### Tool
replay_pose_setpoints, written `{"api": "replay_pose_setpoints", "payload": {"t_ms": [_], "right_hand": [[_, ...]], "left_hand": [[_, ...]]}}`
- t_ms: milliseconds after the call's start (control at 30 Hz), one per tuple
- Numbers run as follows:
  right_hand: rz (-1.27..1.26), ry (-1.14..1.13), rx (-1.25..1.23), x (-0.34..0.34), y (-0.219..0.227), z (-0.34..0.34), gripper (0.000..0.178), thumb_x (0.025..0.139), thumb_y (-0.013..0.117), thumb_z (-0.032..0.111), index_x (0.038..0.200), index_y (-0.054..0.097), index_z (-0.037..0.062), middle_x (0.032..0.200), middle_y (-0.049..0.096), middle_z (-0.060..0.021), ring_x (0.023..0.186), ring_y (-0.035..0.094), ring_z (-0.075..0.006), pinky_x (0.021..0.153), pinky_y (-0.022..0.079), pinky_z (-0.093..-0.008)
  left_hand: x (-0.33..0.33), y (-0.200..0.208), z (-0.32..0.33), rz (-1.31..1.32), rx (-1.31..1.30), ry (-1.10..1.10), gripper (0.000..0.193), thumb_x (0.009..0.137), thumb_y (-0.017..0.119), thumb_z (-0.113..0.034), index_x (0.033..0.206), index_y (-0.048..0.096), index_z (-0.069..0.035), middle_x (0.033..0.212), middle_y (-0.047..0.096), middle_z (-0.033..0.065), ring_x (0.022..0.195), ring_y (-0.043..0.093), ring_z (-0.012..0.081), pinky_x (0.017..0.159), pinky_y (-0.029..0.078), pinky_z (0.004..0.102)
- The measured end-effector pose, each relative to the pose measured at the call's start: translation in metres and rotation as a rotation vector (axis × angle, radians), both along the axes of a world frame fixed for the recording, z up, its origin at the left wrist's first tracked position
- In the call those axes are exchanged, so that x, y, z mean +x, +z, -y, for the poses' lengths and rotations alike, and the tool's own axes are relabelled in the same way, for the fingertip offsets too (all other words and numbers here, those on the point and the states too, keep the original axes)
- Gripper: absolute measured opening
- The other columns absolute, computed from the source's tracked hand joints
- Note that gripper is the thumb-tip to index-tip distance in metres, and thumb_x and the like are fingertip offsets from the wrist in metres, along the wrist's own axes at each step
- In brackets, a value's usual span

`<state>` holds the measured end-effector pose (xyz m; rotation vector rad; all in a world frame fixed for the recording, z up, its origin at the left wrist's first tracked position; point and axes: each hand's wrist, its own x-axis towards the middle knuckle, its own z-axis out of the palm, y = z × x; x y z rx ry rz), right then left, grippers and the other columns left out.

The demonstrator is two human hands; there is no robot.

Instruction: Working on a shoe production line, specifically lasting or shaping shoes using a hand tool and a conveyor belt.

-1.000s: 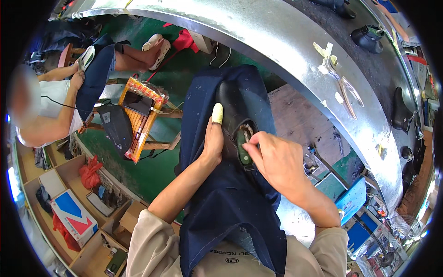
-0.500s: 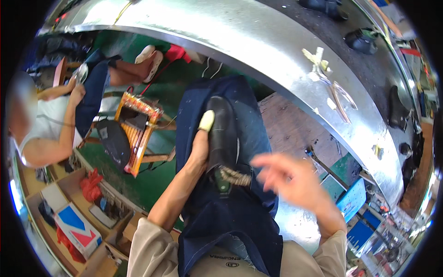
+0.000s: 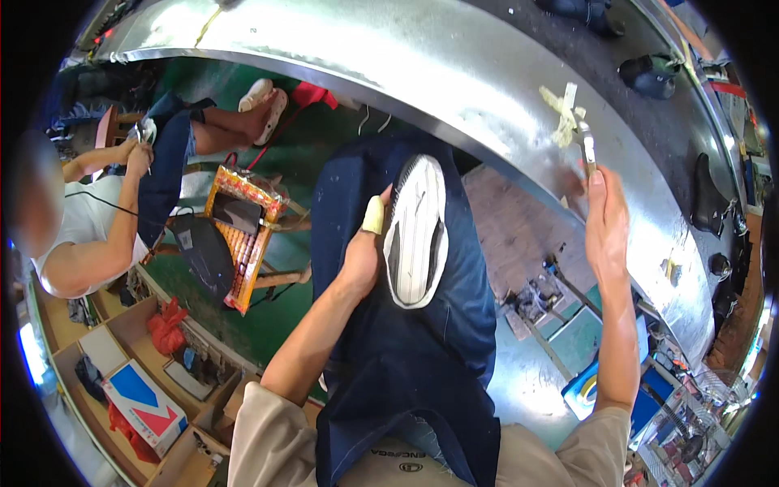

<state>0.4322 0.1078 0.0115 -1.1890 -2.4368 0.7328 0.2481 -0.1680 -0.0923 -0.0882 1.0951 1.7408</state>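
My left hand is closed on the side of a dark shoe that rests on my lap, bottom up. Its pale, unfinished underside faces me. A yellow cover sits on my left thumb. To the right, over the metal bench's edge, my right hand grips a slim tool with a shiny metal section; its exact kind is unclear. The tool's far end is beside a cream-coloured lump of scraps on the bench.
A curved metal bench runs across the front and right. Several dark shoes stand beyond it. Left, a seated person works near a small bamboo-topped stool. Wooden compartments hold a box and red bags.
The shoe has been turned from upper-side up to bottom up. My right hand has moved from beside the shoe up to the bench and taken hold of the slim tool.
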Motion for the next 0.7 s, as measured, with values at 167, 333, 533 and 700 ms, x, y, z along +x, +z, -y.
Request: {"api": "replay_pose_setpoints", "payload": {"t_ms": [167,333,533,700], "right_hand": [[0.137,0.392,-1.313,-0.004,-0.008,0.078,0.035,0.109,0.053,0.032,0.124,0.067,0.0043,0.102,0.072,-0.0058,0.088,0.070,-0.0147,0.067,0.056,-0.0343],[0.009,0.293,-1.652,-0.024,-0.032,0.109,0.033,0.107,0.057,0.031,0.121,0.065,0.0024,0.093,0.073,-0.0096,0.078,0.073,-0.0222,0.063,0.055,-0.0383],[-0.036,0.479,-0.629,-0.059,-0.005,0.104,0.028,0.104,0.061,0.026,0.111,0.061,-0.0016,0.088,0.071,-0.0190,0.075,0.072,-0.0334,0.064,0.054,-0.0394],[0.105,0.392,-1.497,-0.014,-0.017,0.104,0.041,0.110,0.051,0.034,0.136,0.064,0.0044,0.107,0.073,-0.0030,0.087,0.070,-0.0162,0.067,0.056,-0.0322]], "left_hand": [[-0.001,0.006,0.000,-0.147,-0.039,-0.116,0.058,0.115,0.033,-0.040,0.164,0.028,-0.009,0.162,0.042,0.0103,0.146,0.043,0.0209,0.122,0.033,0.0358],[0.006,0.006,0.002,-0.257,0.036,-0.118,0.055,0.115,0.034,-0.029,0.164,0.026,-0.005,0.163,0.038,0.0108,0.148,0.039,0.0202,0.123,0.030,0.0351],[0.016,0.003,0.004,-0.407,-0.018,-0.179,0.057,0.115,0.036,-0.034,0.163,0.027,-0.005,0.164,0.037,0.0122,0.150,0.036,0.0218,0.124,0.027,0.0357],[0.015,0.000,0.002,-0.381,0.019,-0.105,0.057,0.115,0.035,-0.035,0.163,0.027,-0.005,0.163,0.038,0.0120,0.149,0.037,0.0217,0.124,0.027,0.0354]]}}
